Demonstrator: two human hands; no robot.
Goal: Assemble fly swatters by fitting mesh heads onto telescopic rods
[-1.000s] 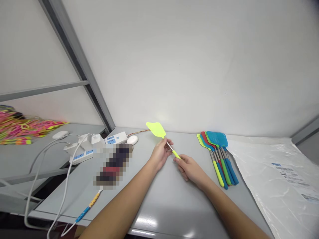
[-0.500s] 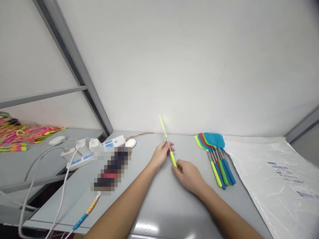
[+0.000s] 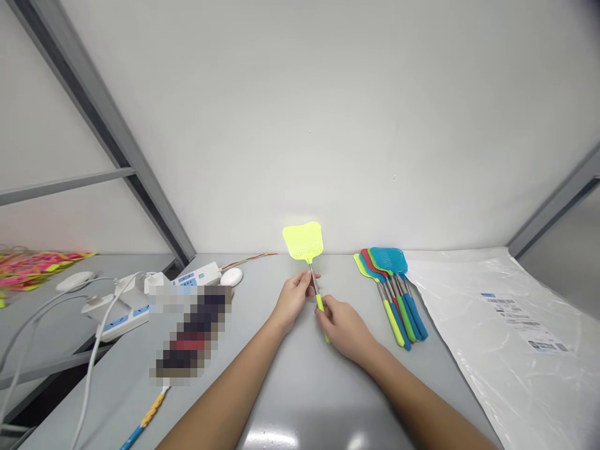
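Observation:
Between my hands a yellow-green fly swatter (image 3: 304,241) points away from me, its perforated head facing me broadside. My left hand (image 3: 293,299) pinches its metal shaft just under the head. Lower down, my right hand (image 3: 344,325) is closed round the yellow-green grip, hiding part of it. To the right, a fanned pile of fly swatters (image 3: 396,294) in blue, red, green and yellow-green lies on the grey table (image 3: 309,387), heads toward the wall.
White plastic sheeting (image 3: 473,312) with a printed label covers the table's right side. At left are a power strip (image 3: 124,324) with plugs and white cables, a round white device (image 3: 231,277) and a pixelated object (image 3: 192,334). A wall (image 3: 328,125) closes off the back.
The held swatter has turned from edge-on so its flat head shows. My right hand has moved up round the grip. The whole view has shifted slightly.

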